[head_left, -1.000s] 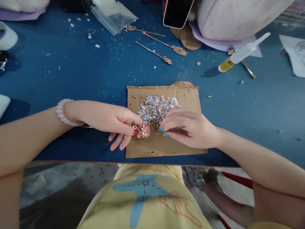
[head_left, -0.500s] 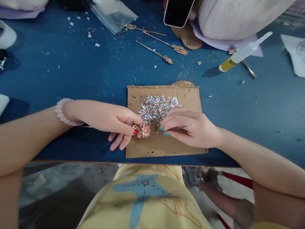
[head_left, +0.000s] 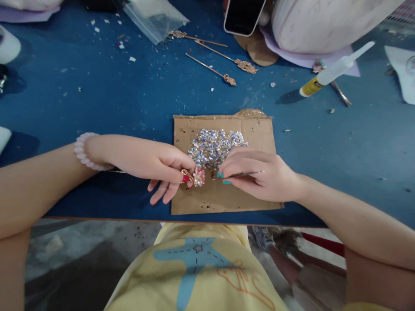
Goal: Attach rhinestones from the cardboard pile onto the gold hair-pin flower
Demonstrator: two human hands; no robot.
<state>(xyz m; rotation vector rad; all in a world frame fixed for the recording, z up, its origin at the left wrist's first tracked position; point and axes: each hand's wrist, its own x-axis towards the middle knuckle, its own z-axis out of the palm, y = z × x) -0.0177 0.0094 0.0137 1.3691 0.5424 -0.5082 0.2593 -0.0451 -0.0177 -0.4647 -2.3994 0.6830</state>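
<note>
A piece of brown cardboard [head_left: 253, 129] lies on the blue table near its front edge, with a heap of small iridescent rhinestones [head_left: 214, 147] on it. My left hand [head_left: 152, 162] pinches a small gold ornament with a pink jewelled flower head [head_left: 197, 177] over the cardboard. My right hand [head_left: 259, 172] grips thin metal tweezers [head_left: 241, 174], whose tip points left at the flower head. Both hands rest low on the cardboard, just below the rhinestone heap.
Three gold hairpin sticks [head_left: 223, 62] lie further back, beside a clear plastic bag [head_left: 152, 17] and a phone [head_left: 243, 15]. A glue bottle with a long nozzle [head_left: 333, 71] lies at the right, next to a pale bag [head_left: 324, 21]. Small scraps dot the blue table [head_left: 97, 95].
</note>
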